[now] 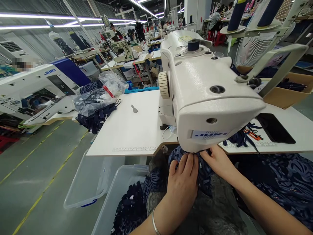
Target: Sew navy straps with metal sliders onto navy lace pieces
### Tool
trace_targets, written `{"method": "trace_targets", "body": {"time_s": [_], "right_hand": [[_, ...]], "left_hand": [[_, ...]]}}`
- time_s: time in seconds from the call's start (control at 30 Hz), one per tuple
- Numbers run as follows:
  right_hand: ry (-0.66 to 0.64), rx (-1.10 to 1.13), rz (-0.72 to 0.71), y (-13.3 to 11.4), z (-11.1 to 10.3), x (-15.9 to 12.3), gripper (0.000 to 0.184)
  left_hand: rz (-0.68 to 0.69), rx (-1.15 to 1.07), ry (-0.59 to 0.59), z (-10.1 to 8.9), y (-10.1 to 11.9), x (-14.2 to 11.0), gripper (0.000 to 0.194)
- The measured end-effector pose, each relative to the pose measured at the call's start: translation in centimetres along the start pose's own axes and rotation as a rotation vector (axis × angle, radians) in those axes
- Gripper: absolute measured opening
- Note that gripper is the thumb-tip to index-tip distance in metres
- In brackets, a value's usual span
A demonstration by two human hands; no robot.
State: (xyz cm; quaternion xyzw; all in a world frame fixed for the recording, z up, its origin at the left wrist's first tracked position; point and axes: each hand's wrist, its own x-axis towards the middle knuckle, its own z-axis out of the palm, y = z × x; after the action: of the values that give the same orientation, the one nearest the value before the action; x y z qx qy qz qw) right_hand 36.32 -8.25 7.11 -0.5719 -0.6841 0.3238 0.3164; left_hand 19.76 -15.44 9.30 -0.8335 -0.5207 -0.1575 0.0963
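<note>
A white sewing machine [207, 85] stands over the table's front edge, its head hiding the needle area. Navy patterned fabric [204, 178] runs under the head and hangs down in front. My left hand [183, 184], with a bangle at the wrist, is closed on this fabric, its fingers bent together just below the head. To its right, my right hand [218, 161] pinches the fabric close under the machine, its fingertips partly hidden by the head.
On the white table [132, 130] lie a grey flat tool [134, 109], a black phone [276, 128] and orange-handled snips [254, 134]. A clear plastic bin [110, 202] with dark strips stands at lower left. More patterned fabric [288, 182] lies at right.
</note>
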Motion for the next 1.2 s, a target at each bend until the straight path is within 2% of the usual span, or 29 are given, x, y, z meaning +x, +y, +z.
{"method": "trace_targets", "body": {"time_s": [0.63, 0.77, 0.87, 0.93, 1.07, 1.2], "right_hand": [[-0.01, 0.033, -0.027, 0.4, 0.1, 0.1, 0.012], [-0.001, 0.063, -0.036, 0.2, 0.6, 0.0, 0.013], [0.013, 0.117, -0.038, -0.2, 0.7, 0.0, 0.011], [0.029, 0.174, -0.046, -0.2, 0.6, 0.1, 0.012], [0.077, 0.327, -0.017, 1.3, 0.9, 0.2, 0.023], [-0.002, 0.399, 0.074, 4.4, 2.2, 0.4, 0.036]], "left_hand": [[0.015, 0.025, -0.006, 0.1, -0.2, -0.1, 0.048], [0.001, 0.032, 0.087, 0.6, -0.4, -0.5, 0.048], [0.002, 0.001, 0.209, 1.8, -0.8, -0.8, 0.051], [0.0, 0.001, 0.233, 2.5, -1.1, -0.9, 0.053], [0.021, 0.048, 0.225, 3.0, -1.2, -1.0, 0.052], [0.019, 0.07, 0.223, 2.9, -0.9, -1.0, 0.052]]}}
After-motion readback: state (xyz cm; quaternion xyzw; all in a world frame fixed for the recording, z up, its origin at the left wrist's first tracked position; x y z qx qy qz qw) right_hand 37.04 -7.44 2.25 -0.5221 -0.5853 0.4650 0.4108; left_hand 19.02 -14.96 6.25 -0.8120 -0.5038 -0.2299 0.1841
